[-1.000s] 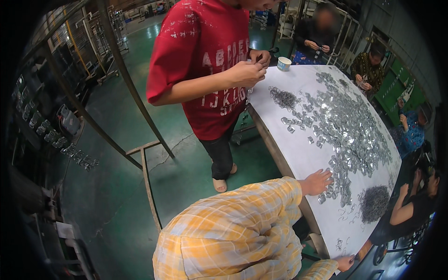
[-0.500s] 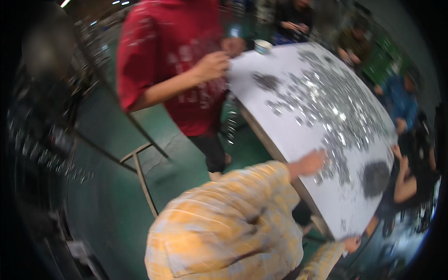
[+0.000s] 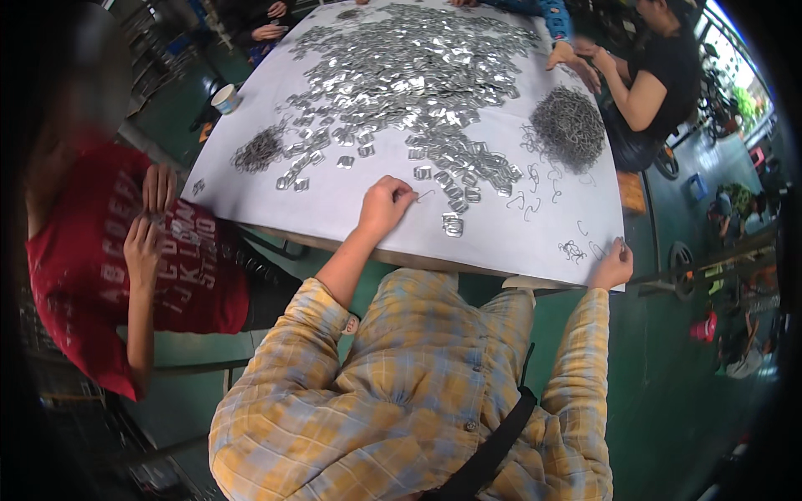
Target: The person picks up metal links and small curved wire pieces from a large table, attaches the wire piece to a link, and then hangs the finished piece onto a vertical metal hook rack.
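Note:
My left hand (image 3: pixel 387 206) is over the near side of the white tabletop, its fingertips pinched around a thin bent wire hook (image 3: pixel 425 197). Just right of it lie flat, shiny metal buckles (image 3: pixel 452 224), strung out from a large heap (image 3: pixel 401 75). At the near right corner, my right hand (image 3: pixel 614 267) has thumb and fingers closed together; whatever they grip is too small to make out. A few loose wire hooks (image 3: pixel 572 250) lie left of that hand. Farther back on the right rises a big pile of grey wire hooks (image 3: pixel 568 127).
A smaller hook pile (image 3: pixel 259 150) and a white cup (image 3: pixel 225 99) are at the table's left. A person in a red shirt (image 3: pixel 142 250) works close on my left. Across the right side, a person in black (image 3: pixel 660 83) and a blue sleeve (image 3: pixel 547 18) reach in.
The view has swung round and steadied, so the table now spreads straight before me. My left hand was blurred beside the buckles; now a wire hook shows in its fingertips.

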### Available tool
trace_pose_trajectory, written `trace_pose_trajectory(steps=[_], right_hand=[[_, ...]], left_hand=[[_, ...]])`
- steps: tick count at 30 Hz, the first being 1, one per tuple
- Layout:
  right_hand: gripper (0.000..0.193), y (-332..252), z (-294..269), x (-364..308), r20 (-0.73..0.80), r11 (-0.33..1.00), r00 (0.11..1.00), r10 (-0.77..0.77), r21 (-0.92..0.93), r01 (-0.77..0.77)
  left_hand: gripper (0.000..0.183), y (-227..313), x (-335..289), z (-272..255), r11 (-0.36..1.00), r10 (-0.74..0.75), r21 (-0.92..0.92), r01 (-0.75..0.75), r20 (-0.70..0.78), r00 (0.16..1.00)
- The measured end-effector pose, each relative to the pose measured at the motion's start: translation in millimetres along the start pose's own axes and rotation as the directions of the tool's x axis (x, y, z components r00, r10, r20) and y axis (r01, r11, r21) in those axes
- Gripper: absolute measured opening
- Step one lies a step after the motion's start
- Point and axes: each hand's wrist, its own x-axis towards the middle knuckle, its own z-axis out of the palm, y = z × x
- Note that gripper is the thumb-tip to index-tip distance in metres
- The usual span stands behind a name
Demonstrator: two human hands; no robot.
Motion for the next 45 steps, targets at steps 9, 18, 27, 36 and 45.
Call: trace_pose_trajectory(steps=[9, 18, 27, 36, 45], right_hand=[[0.028, -5.6, 2.0, -4.7, 0.006, 0.996, 1.0, 0.03, 0.079, -0.031], [0.025, -3.6, 5.8, -6.4, 0.003, 0.997, 1.0, 0.028, 0.076, -0.028], [0.021, 0.9, 7.6, -5.9, -0.015, 0.999, 1.0, 0.026, 0.044, -0.026], [0.018, -6.5, 2.3, -11.0, -0.027, 0.997, 0.999, 0.03, 0.07, -0.028], [0.016, -8.3, 4.0, -10.3, -0.032, 0.998, 0.999, 0.031, 0.051, -0.029]], left_hand=[[0.011, -18.8, 22.2, -6.2, 0.851, -0.019, 0.523, 0.055, -0.073, 0.997], [0.016, -1.5, 70.0, 33.8, 0.943, 0.251, 0.254, -0.214, -0.122, 0.96], [0.029, 70.8, 91.9, 116.0, 0.805, 0.548, 0.126, -0.58, 0.216, 0.808], [0.017, 65.0, 63.2, 83.8, 0.79, 0.525, 0.169, -0.59, 0.313, 0.792], [0.014, 72.4, 146.7, 134.3, 0.557, 0.38, 0.607, -0.568, 0.421, 0.823]])
